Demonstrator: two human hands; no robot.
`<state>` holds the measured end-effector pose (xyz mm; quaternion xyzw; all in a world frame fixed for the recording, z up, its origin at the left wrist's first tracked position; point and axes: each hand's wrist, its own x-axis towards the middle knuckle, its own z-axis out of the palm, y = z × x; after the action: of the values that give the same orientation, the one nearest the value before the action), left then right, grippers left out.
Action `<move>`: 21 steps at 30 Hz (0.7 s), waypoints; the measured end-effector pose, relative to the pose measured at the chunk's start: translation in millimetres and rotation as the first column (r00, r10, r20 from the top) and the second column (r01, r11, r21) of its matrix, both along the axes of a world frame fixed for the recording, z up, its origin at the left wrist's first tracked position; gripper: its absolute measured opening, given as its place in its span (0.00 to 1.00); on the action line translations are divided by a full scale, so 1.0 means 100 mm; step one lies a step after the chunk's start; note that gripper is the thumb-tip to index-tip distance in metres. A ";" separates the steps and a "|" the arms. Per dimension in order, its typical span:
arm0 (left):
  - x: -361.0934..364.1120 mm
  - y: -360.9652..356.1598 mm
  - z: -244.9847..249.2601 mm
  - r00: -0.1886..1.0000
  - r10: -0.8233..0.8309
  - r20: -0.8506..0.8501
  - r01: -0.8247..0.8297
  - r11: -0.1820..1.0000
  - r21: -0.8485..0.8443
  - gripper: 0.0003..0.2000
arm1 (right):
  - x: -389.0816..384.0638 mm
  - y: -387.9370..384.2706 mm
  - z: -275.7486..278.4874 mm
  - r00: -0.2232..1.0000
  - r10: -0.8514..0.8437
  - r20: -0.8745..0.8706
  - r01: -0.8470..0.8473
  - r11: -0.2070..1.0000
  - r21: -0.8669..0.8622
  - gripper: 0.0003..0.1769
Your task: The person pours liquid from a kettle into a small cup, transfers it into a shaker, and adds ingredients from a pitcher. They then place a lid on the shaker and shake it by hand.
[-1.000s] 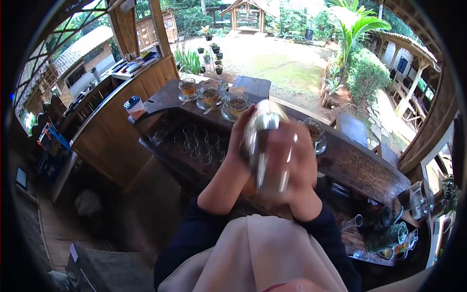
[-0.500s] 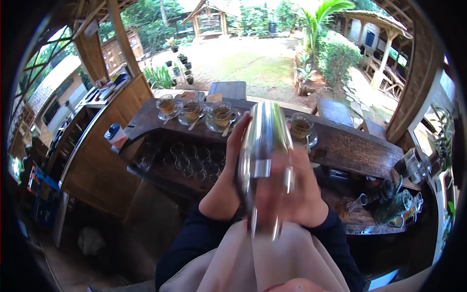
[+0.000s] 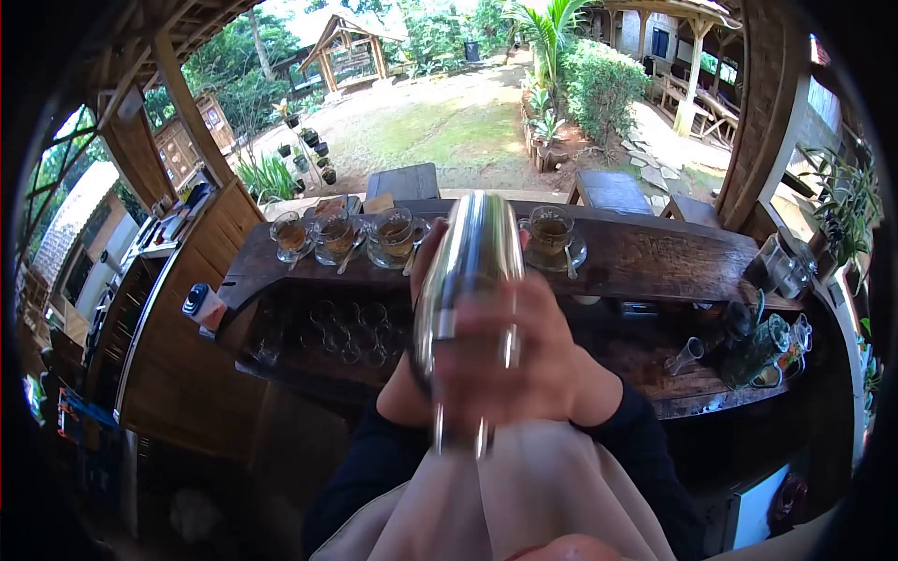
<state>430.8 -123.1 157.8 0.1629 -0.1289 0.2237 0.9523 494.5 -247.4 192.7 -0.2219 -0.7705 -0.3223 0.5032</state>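
A shiny metal cocktail shaker (image 3: 479,245) is held tilted in front of my chest, its surface blurred by motion. My right hand (image 3: 535,351) wraps around its lower right side, fingers across the front. On the left side, my left hand (image 3: 427,254) grips the shaker, most of its fingers hidden behind the metal. Beyond it on the wooden counter stand several glass cups of amber drink on glass saucers, among them a left cup (image 3: 393,229) and a right cup (image 3: 550,227). Spoons rest on the saucers.
Upturned glasses (image 3: 351,327) fill the shelf under the dark wooden counter (image 3: 655,248). At right are a large glass jar (image 3: 781,262), a green-tinted pitcher (image 3: 762,351) and a small glass vessel (image 3: 685,355). A lidded container (image 3: 204,307) sits at the counter's left end.
The shaker and both hands have shifted left in the view, still gripping together. My right hand's fingers now reach further across the shaker's front. The camera view has turned slightly.
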 end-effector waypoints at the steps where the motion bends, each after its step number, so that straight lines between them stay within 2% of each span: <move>1: -0.04 -0.03 0.02 0.921 -0.244 0.304 0.165 0.950 0.263 0.33 | -0.10 -0.03 -0.04 0.993 0.074 0.095 -0.090 0.980 0.179 0.15; 2: 0.02 0.00 -0.05 0.899 -0.110 0.424 -0.066 0.923 0.379 0.34 | -0.11 0.05 -0.08 0.992 0.078 0.097 -0.094 0.980 0.175 0.15; 3: 0.08 0.04 -0.10 0.834 0.000 0.551 -0.300 0.839 0.454 0.35 | -0.10 0.19 -0.16 0.993 0.102 0.056 -0.114 0.946 0.303 0.14; 4: 0.07 0.08 -0.17 0.930 -0.044 0.365 -0.071 0.953 0.295 0.34 | -0.07 0.33 -0.25 0.991 0.130 0.014 -0.124 0.897 0.425 0.14; 5: 0.04 0.10 -0.23 0.974 -0.139 0.176 0.129 0.989 0.068 0.34 | -0.05 0.40 -0.29 0.986 0.163 -0.029 -0.122 0.833 0.539 0.13; 6: 0.21 0.26 -0.31 0.917 -0.273 0.292 0.248 0.961 0.121 0.31 | 0.17 0.04 0.02 0.996 0.010 -0.087 -0.018 0.995 -0.100 0.15; 7: 0.26 0.40 -0.38 0.997 -0.023 -0.077 0.031 0.994 0.109 0.26 | 0.40 0.37 -0.16 0.994 -0.032 -0.109 0.016 0.988 -0.150 0.17; 8: 0.30 0.43 -0.50 0.997 -0.011 -0.077 0.019 0.994 0.104 0.26 | 0.40 0.60 -0.24 0.877 -0.073 -0.476 -0.090 0.946 -0.311 0.21; 9: 0.35 0.41 -0.59 0.974 0.094 -0.205 -0.125 0.982 -0.143 0.26 | 0.41 0.66 -0.21 0.756 -0.180 -0.629 -0.108 0.914 -0.390 0.25; 10: 0.39 0.43 -0.64 0.926 0.162 -0.342 -0.288 0.889 -0.357 0.25 | 0.41 0.57 -0.19 0.789 -0.159 -0.593 -0.094 0.923 -0.374 0.23; 11: 0.32 0.46 -0.54 0.927 0.183 -0.328 -0.299 0.887 -0.351 0.25 | 0.39 0.44 -0.11 0.824 -0.131 -0.552 -0.080 0.936 -0.343 0.22; 12: 0.16 0.43 -0.38 0.985 0.052 -0.166 -0.087 0.975 -0.207 0.26 | 0.29 0.24 0.03 0.932 -0.069 -0.356 -0.029 0.965 -0.262 0.20; 13: 0.02 0.32 -0.25 0.993 -0.111 -0.037 0.110 0.994 -0.028 0.27 | 0.21 0.09 0.10 0.989 -0.027 -0.144 0.001 0.985 -0.174 0.17; 14: -0.10 0.08 -0.09 0.991 0.014 0.132 -0.036 0.985 0.168 0.29 | 0.19 0.10 0.07 0.990 -0.009 -0.143 -0.016 0.984 -0.178 0.17; 15: -0.17 -0.09 0.03 0.940 0.117 0.320 -0.227 0.916 0.331 0.31 | 0.19 0.16 0.03 0.986 0.124 -0.109 -0.127 0.991 -0.028 0.15; 17: 0.00 -0.06 -0.08 0.868 0.094 0.488 -0.269 0.914 0.304 0.33 | 0.14 0.24 -0.10 0.944 0.329 -0.015 -0.313 0.912 0.264 0.12; 18: -0.09 -0.03 -0.09 0.961 0.072 0.267 -0.133 0.967 0.217 0.33 | 0.11 0.23 -0.14 0.910 0.413 0.043 -0.395 0.830 0.395 0.10; 19: -0.02 0.01 -0.07 0.951 -0.097 0.294 0.097 0.995 0.016 0.29 | 0.37 0.09 -0.06 0.973 0.229 -0.024 -0.230 0.967 -0.106 0.12; 20: 0.08 0.11 -0.22 0.954 -0.083 0.289 0.085 0.996 0.008 0.29 | 0.51 0.40 -0.17 0.990 0.134 -0.055 -0.140 0.980 -0.142 0.15; 21: 0.20 0.30 -0.50 0.976 0.071 0.204 -0.061 0.997 -0.052 0.25 | 0.44 0.52 -0.19 0.931 0.074 -0.358 -0.188 0.937 -0.296 0.16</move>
<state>450.4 -92.9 107.4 0.1213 -0.2162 0.2738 0.9293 538.4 -195.5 173.6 -0.3017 -0.7272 -0.1129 0.6062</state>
